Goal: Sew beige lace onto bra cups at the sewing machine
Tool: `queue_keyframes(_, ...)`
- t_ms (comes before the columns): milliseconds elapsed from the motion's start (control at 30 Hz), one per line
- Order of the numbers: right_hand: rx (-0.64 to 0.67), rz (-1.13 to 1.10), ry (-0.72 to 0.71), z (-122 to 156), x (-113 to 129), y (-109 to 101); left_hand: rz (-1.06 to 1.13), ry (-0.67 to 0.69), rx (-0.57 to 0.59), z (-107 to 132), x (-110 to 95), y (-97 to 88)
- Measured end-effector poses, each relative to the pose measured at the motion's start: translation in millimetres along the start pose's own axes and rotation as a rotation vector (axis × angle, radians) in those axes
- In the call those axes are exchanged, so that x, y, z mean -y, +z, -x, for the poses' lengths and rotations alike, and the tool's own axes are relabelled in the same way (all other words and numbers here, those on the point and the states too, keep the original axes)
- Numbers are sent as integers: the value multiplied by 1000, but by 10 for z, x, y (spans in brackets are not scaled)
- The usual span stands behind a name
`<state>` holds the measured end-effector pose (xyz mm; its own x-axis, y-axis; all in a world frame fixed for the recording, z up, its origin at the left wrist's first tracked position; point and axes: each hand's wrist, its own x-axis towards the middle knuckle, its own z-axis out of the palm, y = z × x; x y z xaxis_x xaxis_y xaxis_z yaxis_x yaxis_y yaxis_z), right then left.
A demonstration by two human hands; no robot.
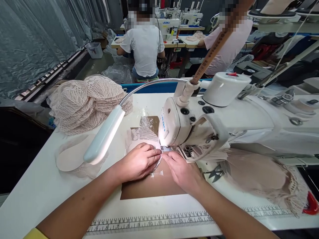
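Note:
My left hand point(139, 162) lies flat, fingers stretched, on a pale lace piece point(143, 134) in front of the needle of a white sewing machine point(224, 116). My right hand point(181, 171) rests beside it, fingers extended toward the presser foot point(165, 149), pressing the same lace down. Both hands touch near the needle. The lace lies over a brown plate point(152, 187) set in the white table point(37, 189).
A stack of lace cups point(84, 103) sits at back left, one loose cup point(69, 157) under a gooseneck lamp point(104, 136). Finished pieces point(261, 176) and snips point(215, 172) lie right. A ruler strip point(149, 222) lines the front edge. Two people work behind.

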<state>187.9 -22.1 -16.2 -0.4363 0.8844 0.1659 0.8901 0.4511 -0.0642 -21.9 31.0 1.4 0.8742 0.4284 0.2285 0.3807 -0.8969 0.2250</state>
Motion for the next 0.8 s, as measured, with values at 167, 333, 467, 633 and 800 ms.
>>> queue_keyframes(167,-23,6,63,-44,26,-15,-42,-68,-47,-15,-63,68)
queue_keyframes(333,-52,-29,20,-47,24,-57,-16,-51,-46,-12,-61,47)
queue_keyframes(467,-49,-74,-62,-4,19,-89,33,-46,-24,-7,-33,-9)
queue_keyframes(633,-60,-40,-80,14,38,-112,37,-66,-28,1,-48,7)
queue_keyframes(800,-40,18,-36,-8,43,-101,-10,-105,-63,-20,-116,70)
